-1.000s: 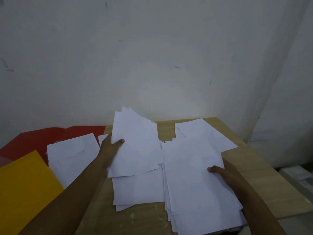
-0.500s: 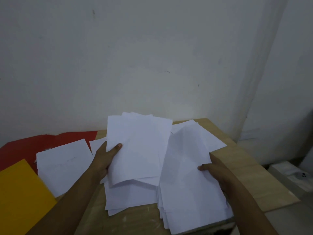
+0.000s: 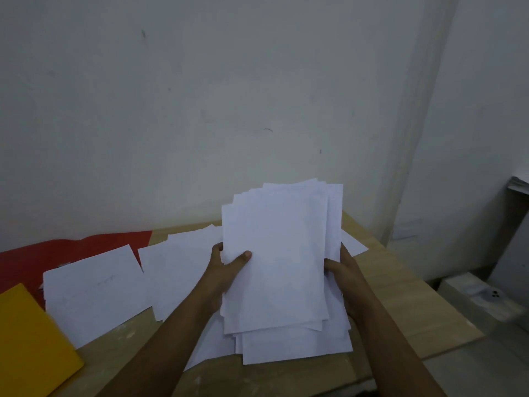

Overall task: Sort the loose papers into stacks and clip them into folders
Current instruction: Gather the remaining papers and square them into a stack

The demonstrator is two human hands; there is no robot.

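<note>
Dim, flat indoor light with a cool grey cast; soft overall focus, faint shadows, wide-angle bending at edges.

One head-worn wide-angle view only, so I have no second view to overlap. It looks forward and slightly down over a wooden table, close in; both forearms enter from the bottom edge. A white wall fills the upper half, the table the lower half, and floor shows at lower right.

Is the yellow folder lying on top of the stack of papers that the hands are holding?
No. The yellow folder lies at the table's near left corner, apart from the raised stack of papers gripped by the left hand and right hand.
</note>
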